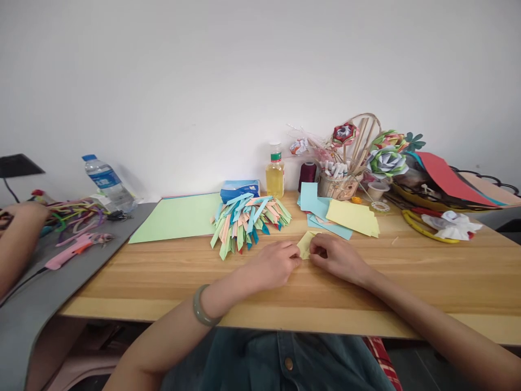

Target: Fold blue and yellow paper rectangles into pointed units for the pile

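A small yellow paper piece (305, 244) lies on the wooden table between my two hands. My left hand (279, 264), with a bangle at its wrist, grips the paper's left edge with fingers pressed together. On the right edge, my right hand (336, 256) pinches the same paper between thumb and finger. Behind my left hand is a pile of folded paper strips (244, 220) in green, blue and peach. Yellow paper sheets (352, 216) and blue sheets (309, 196) lie behind my right hand.
Green paper (175, 217) lies at left. Behind stand a tissue pack (239, 190), yellow liquid bottle (275, 176), thread spool (307, 175) and basket (340, 185). Tape roll (425, 228) sits right. A glue gun (75, 251), water bottle (108, 182) and another person's arm (20, 244) are far left.
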The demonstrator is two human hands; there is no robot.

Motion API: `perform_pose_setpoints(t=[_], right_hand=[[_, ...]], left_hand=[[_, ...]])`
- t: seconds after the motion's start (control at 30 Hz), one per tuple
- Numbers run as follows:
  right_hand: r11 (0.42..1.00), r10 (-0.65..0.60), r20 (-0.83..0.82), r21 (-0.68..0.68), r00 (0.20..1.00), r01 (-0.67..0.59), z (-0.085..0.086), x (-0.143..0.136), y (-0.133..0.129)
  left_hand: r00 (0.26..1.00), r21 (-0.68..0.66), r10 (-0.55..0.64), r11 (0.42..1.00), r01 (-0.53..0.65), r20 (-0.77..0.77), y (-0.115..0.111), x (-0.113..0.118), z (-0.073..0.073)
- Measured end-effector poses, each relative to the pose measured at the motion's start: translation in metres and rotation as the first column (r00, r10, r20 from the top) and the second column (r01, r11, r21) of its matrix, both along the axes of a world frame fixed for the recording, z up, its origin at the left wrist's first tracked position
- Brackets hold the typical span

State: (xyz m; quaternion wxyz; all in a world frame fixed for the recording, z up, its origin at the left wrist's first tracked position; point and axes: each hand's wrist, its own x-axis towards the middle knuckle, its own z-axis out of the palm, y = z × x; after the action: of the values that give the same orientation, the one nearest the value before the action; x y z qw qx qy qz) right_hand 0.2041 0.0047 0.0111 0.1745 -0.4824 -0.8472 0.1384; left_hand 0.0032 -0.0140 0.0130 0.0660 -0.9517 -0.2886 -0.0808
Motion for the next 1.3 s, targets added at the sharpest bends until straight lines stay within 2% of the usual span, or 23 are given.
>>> perform_pose_setpoints(t=[0.4,0.63,1.0,1.17,1.3], right_hand=[[0.998,0.001,0.045,0.057,0.999,-0.004,-0.003,-0.001,0.0],[0.998,0.01,0.066,0.066,0.998,-0.015,-0.004,-0.001,0.0],[0.998,0.042,0.02,0.04,0.999,-0.043,-0.004,0.003,0.0],[0.983,0.174,-0.015,0.065,0.985,-0.173,-0.006,0.012,0.001],[0.932,0.329,0.051,0.147,0.943,-0.333,-0.003,0.025,0.001]], left_hand=[[0.999,-0.078,0.009,0.997,-0.006,0.032,0.002,0.0,-0.001],[0.999,-0.052,0.048,0.997,-0.048,-0.006,-0.002,0.001,0.0],[0.996,-0.179,0.078,0.981,-0.07,0.033,-0.001,-0.001,-0.003],[0.999,-0.107,0.051,0.993,-0.049,0.014,-0.001,-0.001,-0.003],[0.999,-0.057,0.046,0.997,-0.046,-0.001,0.002,-0.004,-0.002]])
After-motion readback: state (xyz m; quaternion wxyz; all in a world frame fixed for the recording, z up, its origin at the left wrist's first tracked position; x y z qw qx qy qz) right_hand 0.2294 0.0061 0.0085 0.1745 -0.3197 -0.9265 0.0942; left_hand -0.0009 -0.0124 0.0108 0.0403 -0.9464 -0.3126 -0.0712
